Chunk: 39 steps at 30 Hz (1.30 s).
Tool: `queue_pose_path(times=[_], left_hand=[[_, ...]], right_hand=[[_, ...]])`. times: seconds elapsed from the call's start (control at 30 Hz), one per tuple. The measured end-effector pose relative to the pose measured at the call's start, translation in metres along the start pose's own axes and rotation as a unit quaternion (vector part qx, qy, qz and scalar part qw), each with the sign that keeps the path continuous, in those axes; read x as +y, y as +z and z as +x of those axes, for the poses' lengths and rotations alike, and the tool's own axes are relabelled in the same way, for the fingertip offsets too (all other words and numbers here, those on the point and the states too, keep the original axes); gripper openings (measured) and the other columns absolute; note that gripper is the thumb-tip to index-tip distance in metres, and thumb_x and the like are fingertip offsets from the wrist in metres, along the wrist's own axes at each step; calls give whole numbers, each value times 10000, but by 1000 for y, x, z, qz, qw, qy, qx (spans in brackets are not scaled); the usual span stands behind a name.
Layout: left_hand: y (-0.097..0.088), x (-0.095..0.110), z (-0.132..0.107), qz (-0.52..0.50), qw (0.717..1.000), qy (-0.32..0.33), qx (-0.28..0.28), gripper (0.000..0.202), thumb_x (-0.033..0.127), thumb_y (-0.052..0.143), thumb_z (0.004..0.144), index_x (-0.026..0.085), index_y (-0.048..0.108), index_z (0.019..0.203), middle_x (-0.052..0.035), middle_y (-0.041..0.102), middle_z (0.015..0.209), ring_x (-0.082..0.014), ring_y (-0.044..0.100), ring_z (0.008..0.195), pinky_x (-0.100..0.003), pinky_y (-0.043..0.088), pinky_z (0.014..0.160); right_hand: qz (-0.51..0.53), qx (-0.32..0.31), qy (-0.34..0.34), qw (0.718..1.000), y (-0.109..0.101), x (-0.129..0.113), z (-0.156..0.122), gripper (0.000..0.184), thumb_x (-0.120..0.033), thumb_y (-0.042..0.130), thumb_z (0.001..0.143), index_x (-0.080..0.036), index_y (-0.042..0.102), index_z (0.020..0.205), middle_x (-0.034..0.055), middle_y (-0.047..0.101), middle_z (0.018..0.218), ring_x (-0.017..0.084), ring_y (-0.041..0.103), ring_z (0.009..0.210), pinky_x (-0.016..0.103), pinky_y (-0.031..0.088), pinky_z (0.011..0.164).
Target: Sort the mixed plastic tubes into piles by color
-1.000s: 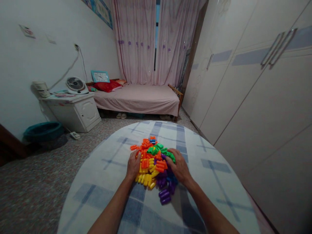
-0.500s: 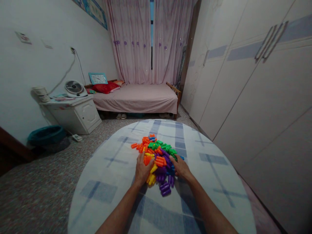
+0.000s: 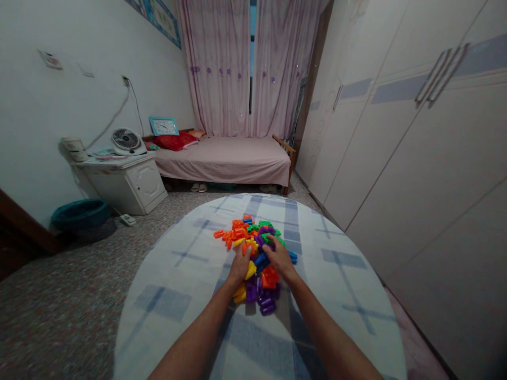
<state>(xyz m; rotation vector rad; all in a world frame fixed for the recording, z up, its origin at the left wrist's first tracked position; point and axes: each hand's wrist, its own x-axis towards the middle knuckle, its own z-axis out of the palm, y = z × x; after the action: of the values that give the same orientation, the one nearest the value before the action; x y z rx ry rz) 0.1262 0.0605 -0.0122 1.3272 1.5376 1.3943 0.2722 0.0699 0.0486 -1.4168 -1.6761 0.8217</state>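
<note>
Here at the round table (image 3: 344, 316) (checked cloth (image 3: 198, 227), blue on white), the left hand (image 3: 240, 264) touches the left of a bright heap of plastic blocks (image 3: 260, 262), beside yellow pieces (image 3: 251, 271). The right hand (image 3: 280, 259) touches its right. Far off stands a pink-covered bed (image 3: 229, 153); a wardrobe (image 3: 415, 184) lines the right.

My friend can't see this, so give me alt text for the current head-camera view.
A person's left hand and right hand touch a heap of colorful pieces on a round, plaid-covered table. Beyond are a bed and pink curtains.
</note>
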Motion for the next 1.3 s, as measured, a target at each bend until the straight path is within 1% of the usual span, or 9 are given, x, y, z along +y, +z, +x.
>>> queue_pose_path(times=[0.2, 0.33, 0.47, 0.6, 0.77, 0.9, 1.03, 1.17, 1.3], left_hand=[[-11, 6, -1, 36, 999, -19, 28, 503, 321, 525, 789, 148, 474, 1258, -146, 519, 1329, -252, 471, 1246, -422, 368, 1045], [-36, 11, -24, 95, 993, 50, 52, 501, 347, 524, 802, 167, 492, 1269, -139, 521, 1319, -260, 453, 1261, -451, 343, 1065], [-73, 12, -63, 204, 972, 92, -67, 777, 475, 648, 704, 210, 378, 1383, -150, 336, 1470, -309, 307, 1358, -500, 293, 1090], [-92, 16, -91, 302, 929, 117, -180, 1083, 450, 806, 483, 315, 288, 1425, -123, 201, 1531, -373, 304, 1347, -521, 352, 1044], [-64, 18, -97, 305, 922, 162, -173, 921, 261, 741, 574, 270, 342, 1404, -127, 281, 1499, -339, 319, 1346, -491, 337, 1068], [-35, 11, -92, 206, 959, 159, -117, 679, 172, 635, 664, 193, 455, 1319, -141, 327, 1460, -294, 297, 1362, -465, 301, 1100], [-19, 19, -83, 62, 993, 95, -36, 528, 168, 629, 675, 192, 533, 1194, -120, 463, 1343, -261, 422, 1275, -448, 336, 1076], [-11, 45, -56, -31, 998, 59, 1, 436, 204, 622, 711, 204, 542, 1140, -79, 583, 1157, -205, 555, 1090, -379, 426, 981], [-6, 62, -11, 29, 995, 86, 49, 409, 180, 632, 684, 179, 570, 1088, -73, 591, 1114, -212, 547, 1079, -374, 418, 978]], right_hand=[[70, -108, -107, 986, 5, -38, -4, 384, -244, 512, 783, -192, 582, 1158, 59, 656, 1083, 191, 609, 1001, 350, 459, 915], [17, -79, -133, 988, -21, -30, -30, 420, -320, 541, 800, -225, 548, 1209, 67, 581, 1213, 210, 539, 1131, 385, 406, 990], [-129, -104, -84, 983, -52, 10, -71, 746, -361, 697, 658, -242, 428, 1344, 102, 476, 1345, 278, 445, 1237, 444, 368, 1023], [-223, -137, -83, 961, -54, 35, -102, 922, -305, 759, 556, -258, 369, 1390, 121, 381, 1433, 321, 403, 1266, 454, 368, 1014], [-223, -110, -114, 962, -21, 33, -106, 895, -199, 689, 564, -239, 358, 1394, 113, 356, 1444, 311, 371, 1287, 460, 345, 1039], [-135, -69, -125, 981, 1, 34, -96, 752, -146, 602, 618, -199, 424, 1346, 110, 464, 1337, 268, 416, 1254, 419, 355, 1051], [-12, -29, -78, 996, 8, 32, -83, 591, -145, 543, 672, -196, 508, 1260, 82, 571, 1167, 225, 554, 1075, 391, 451, 952], [113, -8, -26, 993, 9, 16, -57, 512, -231, 573, 695, -191, 553, 1205, 61, 638, 1068, 210, 615, 916, 356, 520, 803], [164, 1, -22, 986, 12, -4, -17, 530, -284, 583, 698, -197, 547, 1220, 42, 667, 1000, 199, 628, 842, 341, 529, 756]])
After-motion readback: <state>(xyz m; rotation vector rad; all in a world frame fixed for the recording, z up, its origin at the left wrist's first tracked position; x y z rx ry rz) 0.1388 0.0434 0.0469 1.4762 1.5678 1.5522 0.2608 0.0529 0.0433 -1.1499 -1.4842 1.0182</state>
